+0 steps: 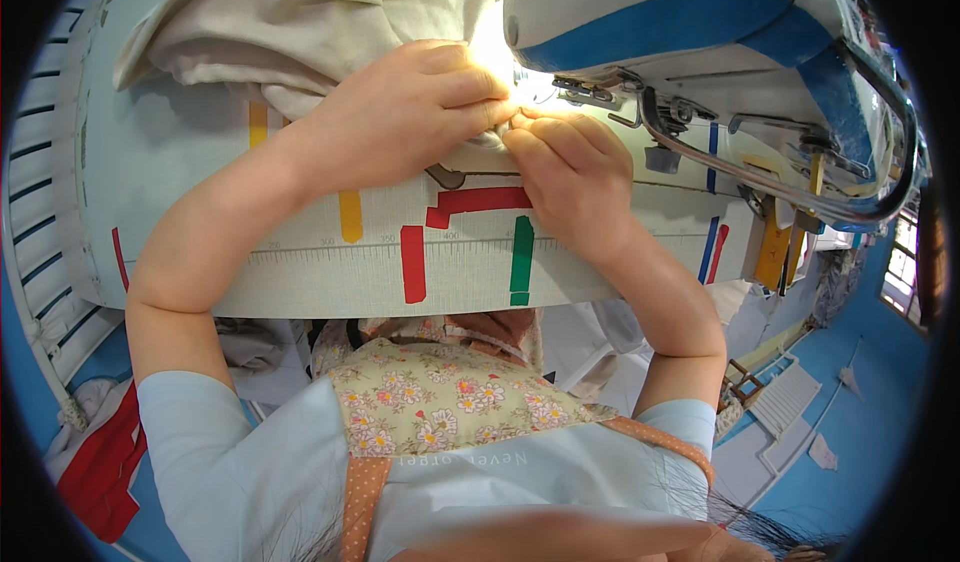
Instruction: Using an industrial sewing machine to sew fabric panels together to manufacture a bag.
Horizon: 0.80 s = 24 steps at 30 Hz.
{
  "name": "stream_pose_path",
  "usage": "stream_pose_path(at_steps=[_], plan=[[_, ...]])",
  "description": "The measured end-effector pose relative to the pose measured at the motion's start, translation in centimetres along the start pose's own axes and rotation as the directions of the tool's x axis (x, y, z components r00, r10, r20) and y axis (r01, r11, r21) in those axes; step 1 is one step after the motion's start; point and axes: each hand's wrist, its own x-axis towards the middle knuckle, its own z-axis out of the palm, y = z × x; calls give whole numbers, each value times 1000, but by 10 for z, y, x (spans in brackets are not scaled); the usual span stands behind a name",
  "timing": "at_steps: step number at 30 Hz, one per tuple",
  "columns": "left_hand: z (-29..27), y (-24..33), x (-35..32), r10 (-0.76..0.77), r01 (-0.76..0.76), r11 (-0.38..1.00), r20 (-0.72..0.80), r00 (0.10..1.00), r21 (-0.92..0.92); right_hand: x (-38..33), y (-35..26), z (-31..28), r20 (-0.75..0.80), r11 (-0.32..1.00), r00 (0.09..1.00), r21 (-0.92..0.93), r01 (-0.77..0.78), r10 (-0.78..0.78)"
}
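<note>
I'm looking straight down over both forearms, which rise from the lower edge and bend inward to meet near the top. My left hand (420, 102) lies knuckles up, fingers curled closed and pinching the edge of the cream fabric (300, 22) right under the bright lamp glare. My right hand (565, 177) comes in from the other side, fingers bent and closed on the same fabric edge, fingertips touching those of the left. The fabric is bunched up behind the left hand, spilling toward the far left of the table. Just beside the fingertips sits the white-and-blue sewing machine (700, 32). Below the hands, the pale table (180, 162) carries a printed ruler strip and red, yellow and green tape marks. Blue floor (870, 432) shows at right.
</note>
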Motion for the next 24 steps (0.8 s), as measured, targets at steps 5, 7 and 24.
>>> stream_pose_path(at_steps=[5,7,24], plan=[[0,-3,-1,-69,69,998,59,996,-3,3,4,3,-15,1000,1000,-26,-1,0],[0,-4,2,-73,73,997,49,996,-4,4,7,3,-29,999,1000,-30,10,-11],[2,-9,7,-87,83,993,40,995,83,5,9,9,-122,999,991,-2,-53,53]])
